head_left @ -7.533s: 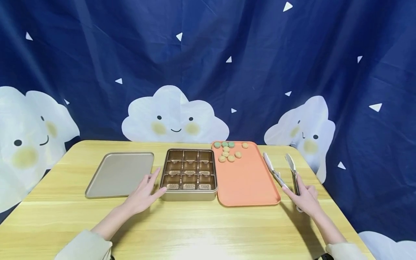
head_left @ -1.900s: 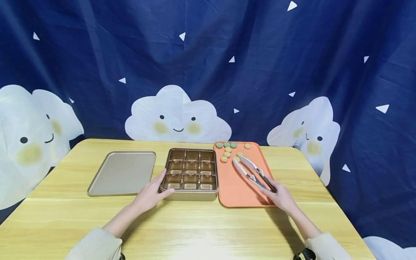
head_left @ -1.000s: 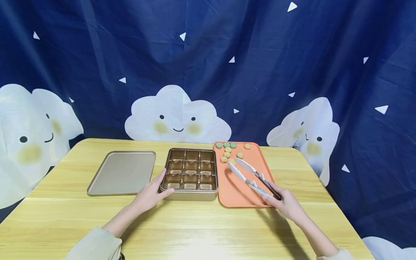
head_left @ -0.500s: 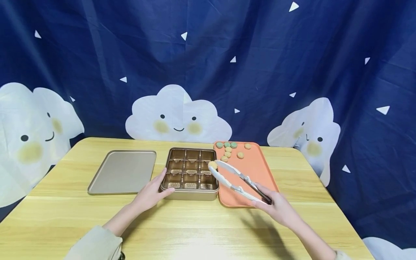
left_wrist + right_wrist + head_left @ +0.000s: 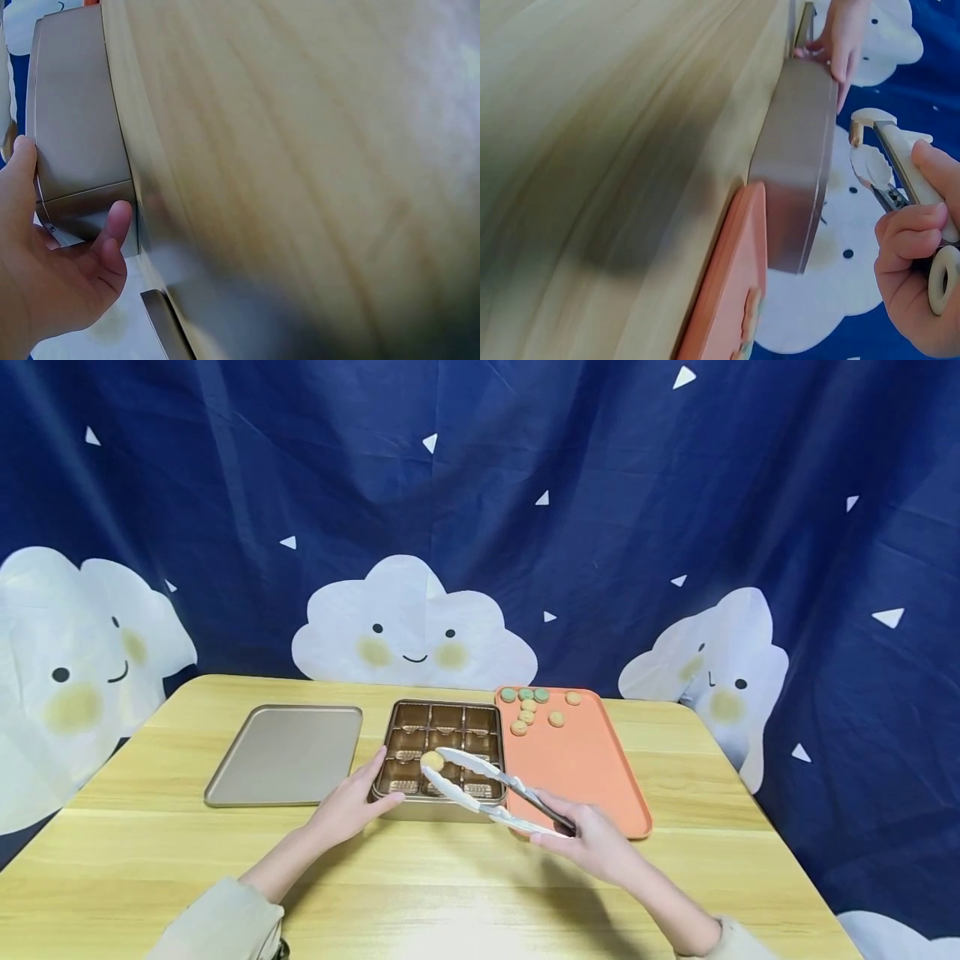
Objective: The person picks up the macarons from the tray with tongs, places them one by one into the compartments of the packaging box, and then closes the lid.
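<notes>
My right hand grips a pair of tongs, whose white tips pinch a yellow macaron. The macaron hangs over the divided baking pan, near the boundary of its left and middle columns; in the right wrist view the tongs' tips are apart from the pan's rim. At the pan's front left corner my left hand holds on, thumb at the front edge and fingers along the left side. The left wrist view shows this hand around the corner, some fingers curled.
On the right, an orange tray carries green macarons and several yellow macarons toward its back. A flat champagne-coloured lid or tray lies left of the pan. A blue curtain hangs behind the table.
The tongs came from the right of the orange tray, took a yellow macaron off it, and carried it left over the pan. My left hand moved slightly right onto the pan's corner.
</notes>
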Demonstrator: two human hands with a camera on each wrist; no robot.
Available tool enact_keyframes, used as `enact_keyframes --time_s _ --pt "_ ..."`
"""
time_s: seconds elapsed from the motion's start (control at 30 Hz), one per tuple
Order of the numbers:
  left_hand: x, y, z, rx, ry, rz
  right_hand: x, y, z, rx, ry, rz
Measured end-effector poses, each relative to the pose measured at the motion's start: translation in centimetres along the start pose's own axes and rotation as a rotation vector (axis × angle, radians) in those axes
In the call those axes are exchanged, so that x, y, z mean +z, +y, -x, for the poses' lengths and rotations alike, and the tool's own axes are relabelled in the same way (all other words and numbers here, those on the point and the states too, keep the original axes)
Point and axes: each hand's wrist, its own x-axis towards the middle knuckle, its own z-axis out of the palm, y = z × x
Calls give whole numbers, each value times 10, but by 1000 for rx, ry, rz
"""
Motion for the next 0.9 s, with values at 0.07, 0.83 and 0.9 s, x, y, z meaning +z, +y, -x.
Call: enact_keyframes --time_s 0.07,0.83,0.9 --pt "0 0 0 0 2 3 5 -2 -4 3 -10 -8" --pt "0 -1 0 0 2 12 6 -4 -14 69 2 -121" --pt "0 0 0 -1 -1 12 2 1 -12 78 20 -124"
